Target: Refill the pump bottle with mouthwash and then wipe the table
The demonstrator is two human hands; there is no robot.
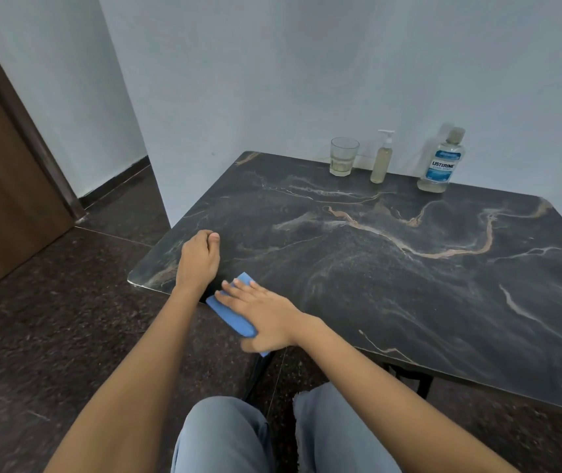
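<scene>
Blue cloth (230, 314) is pressed flat at the near left corner of the marble-patterned table (409, 285) by the right hand (265, 315), whose fingers are laid out straight and slightly spread over it. Part of the cloth is seen past the near edge. The left hand (199, 259) rests on the tabletop just beside it, fingers curled under, with nothing seen in them. The pump bottle (382, 158) stands upright at the far edge against the wall, its pump fitted and pale liquid inside, so the refill is judged done and the wiping to be in hand. Two risks can be foreseen: the cloth could be dragged off the edge it overhangs, and a wide stroke toward the wall could knock over the things standing there — the glass (342, 157) holds a little liquid that would be spilled. Counted: one cloth, one pump bottle, one mouthwash bottle (441, 162), one glass, one table, two hands.
</scene>
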